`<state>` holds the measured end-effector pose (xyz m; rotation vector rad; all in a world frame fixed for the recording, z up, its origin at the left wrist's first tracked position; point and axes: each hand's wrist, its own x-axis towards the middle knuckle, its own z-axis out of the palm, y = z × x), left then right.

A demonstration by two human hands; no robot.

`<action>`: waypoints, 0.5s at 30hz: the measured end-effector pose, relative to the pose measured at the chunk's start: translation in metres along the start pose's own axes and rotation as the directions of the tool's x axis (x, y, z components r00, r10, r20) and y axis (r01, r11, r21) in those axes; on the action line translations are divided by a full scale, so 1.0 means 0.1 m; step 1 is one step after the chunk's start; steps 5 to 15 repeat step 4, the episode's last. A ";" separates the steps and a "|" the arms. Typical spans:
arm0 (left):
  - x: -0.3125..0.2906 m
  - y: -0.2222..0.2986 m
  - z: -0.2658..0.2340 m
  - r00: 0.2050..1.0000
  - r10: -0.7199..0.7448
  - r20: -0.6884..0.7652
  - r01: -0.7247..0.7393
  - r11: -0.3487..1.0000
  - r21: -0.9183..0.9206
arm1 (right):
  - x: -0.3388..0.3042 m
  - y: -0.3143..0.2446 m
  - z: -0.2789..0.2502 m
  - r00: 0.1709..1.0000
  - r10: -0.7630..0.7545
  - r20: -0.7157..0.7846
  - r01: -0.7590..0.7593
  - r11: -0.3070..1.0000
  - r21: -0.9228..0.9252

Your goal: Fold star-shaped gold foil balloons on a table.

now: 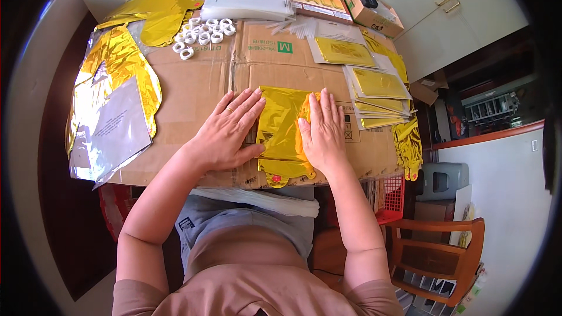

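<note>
A folded sheet of gold foil, seemingly a flat foil balloon, lies at the near edge of the cardboard-covered table. My left hand rests flat along its left side, fingers stretched out and fingertips at the foil's upper left edge. On the opposite side my right hand lies flat, its fingers extended over the crumpled, orange-looking right edge. Neither hand grips anything. A rounded tab with a small red spot sticks out at the foil's lower end.
Right stand packed gold foil packets; more loose foil hangs over that edge. White ribbon rings, clear bags, straws and boxes line the back. Gold foil balloons and a printed clear bag lie left.
</note>
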<state>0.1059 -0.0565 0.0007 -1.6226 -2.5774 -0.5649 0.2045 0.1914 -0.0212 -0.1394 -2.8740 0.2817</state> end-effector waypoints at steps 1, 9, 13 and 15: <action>0.00 0.01 -0.03 1.000 0.003 0.009 -0.003 1.000 -0.009 | 0.00 0.00 0.00 1.000 0.003 0.004 -0.003 1.000 0.003; 0.00 0.02 -0.06 1.000 0.000 0.032 0.000 1.000 -0.013 | 0.00 0.00 -0.01 1.000 0.010 0.016 -0.010 1.000 0.028; 0.00 0.02 -0.06 1.000 0.000 0.032 0.000 1.000 -0.013 | 0.00 0.00 -0.01 1.000 0.010 0.016 -0.010 1.000 0.028; 0.00 0.02 -0.06 1.000 0.000 0.032 0.000 1.000 -0.013 | 0.00 0.00 -0.01 1.000 0.010 0.016 -0.010 1.000 0.028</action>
